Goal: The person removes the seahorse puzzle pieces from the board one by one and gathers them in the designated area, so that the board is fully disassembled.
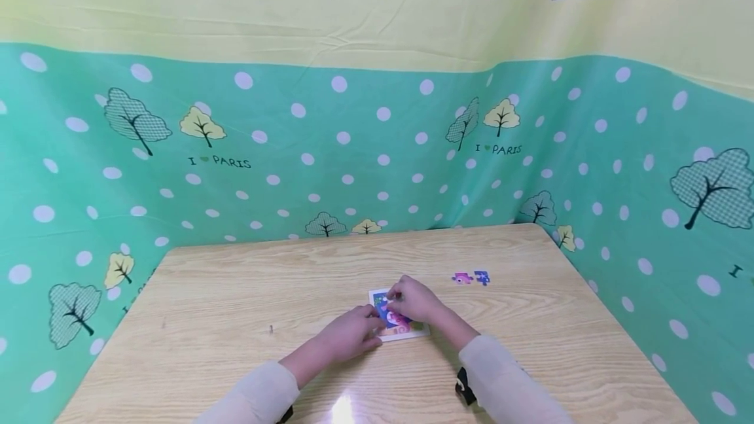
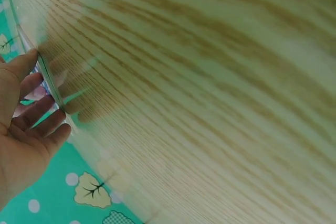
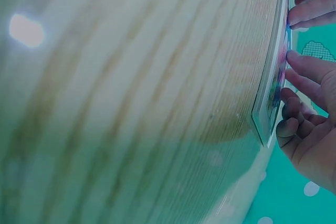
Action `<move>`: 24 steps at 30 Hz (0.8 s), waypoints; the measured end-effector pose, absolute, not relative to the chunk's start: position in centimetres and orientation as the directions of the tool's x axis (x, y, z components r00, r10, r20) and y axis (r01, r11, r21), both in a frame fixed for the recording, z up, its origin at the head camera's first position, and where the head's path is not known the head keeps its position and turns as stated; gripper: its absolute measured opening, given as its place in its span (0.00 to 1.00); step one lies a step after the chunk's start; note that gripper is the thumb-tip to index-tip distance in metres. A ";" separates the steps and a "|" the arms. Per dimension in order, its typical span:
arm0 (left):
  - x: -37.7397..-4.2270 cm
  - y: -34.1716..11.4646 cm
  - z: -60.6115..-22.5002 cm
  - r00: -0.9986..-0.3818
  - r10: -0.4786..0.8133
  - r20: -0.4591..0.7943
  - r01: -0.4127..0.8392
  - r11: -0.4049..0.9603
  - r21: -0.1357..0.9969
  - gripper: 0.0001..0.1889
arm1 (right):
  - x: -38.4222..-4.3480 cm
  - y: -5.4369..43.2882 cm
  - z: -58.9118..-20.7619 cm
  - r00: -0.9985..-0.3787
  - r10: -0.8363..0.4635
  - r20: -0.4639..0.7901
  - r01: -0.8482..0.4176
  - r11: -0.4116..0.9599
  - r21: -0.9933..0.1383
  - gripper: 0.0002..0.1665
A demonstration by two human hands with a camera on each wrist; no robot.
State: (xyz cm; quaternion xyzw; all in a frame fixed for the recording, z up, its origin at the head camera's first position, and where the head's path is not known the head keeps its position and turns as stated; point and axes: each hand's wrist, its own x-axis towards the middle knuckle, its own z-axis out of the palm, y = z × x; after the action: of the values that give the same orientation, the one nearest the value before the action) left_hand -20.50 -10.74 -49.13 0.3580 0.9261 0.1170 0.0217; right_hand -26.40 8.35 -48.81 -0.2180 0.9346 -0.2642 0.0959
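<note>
A small picture jigsaw puzzle (image 1: 419, 330) in a white-bordered tray lies on the table, showing blue and pink artwork. My left hand (image 1: 355, 334) rests along its left side. In the left wrist view, the thumb of that left hand (image 2: 23, 135) touches the rim of the puzzle tray (image 2: 48, 80), its other fingers loosely spread. From the right, my right hand (image 1: 415, 300) reaches over the upper part of the picture. The right wrist view has the right hand's (image 3: 315, 114) fingertips on the puzzle's face (image 3: 277, 90); no lifted piece is visible there.
Two loose puzzle pieces, one pink (image 1: 462, 278) and one blue (image 1: 482, 277), lie on the wooden table (image 1: 247, 306) beyond the right hand. A small dark mark (image 1: 271, 329) is on the tabletop at left. Green dotted cloth (image 1: 353, 149) hangs behind and beside the table.
</note>
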 end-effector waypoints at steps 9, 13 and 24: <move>-20.5 -10.7 -49.1 -0.750 0.661 0.032 0.645 0.720 0.256 0.17 | -26.4 8.1 -49.1 -0.889 -0.455 -0.046 -0.362 0.762 -0.538 0.12; -20.7 -10.7 -49.1 -0.745 0.666 0.042 0.652 0.713 0.258 0.16 | -26.4 7.9 -49.1 -0.887 -0.461 -0.040 -0.365 0.750 -0.552 0.11; -20.7 -10.6 -49.1 -0.754 0.656 0.037 0.641 0.722 0.261 0.15 | -26.5 7.7 -49.2 -0.903 -0.426 -0.058 -0.298 0.718 -0.630 0.09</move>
State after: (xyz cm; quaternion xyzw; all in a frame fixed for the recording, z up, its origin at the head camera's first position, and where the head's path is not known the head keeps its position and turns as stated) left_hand -20.70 -10.65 -49.08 0.3496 0.9274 0.1297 0.0291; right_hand -26.51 7.73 -49.17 -0.1964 0.9213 -0.3203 0.1000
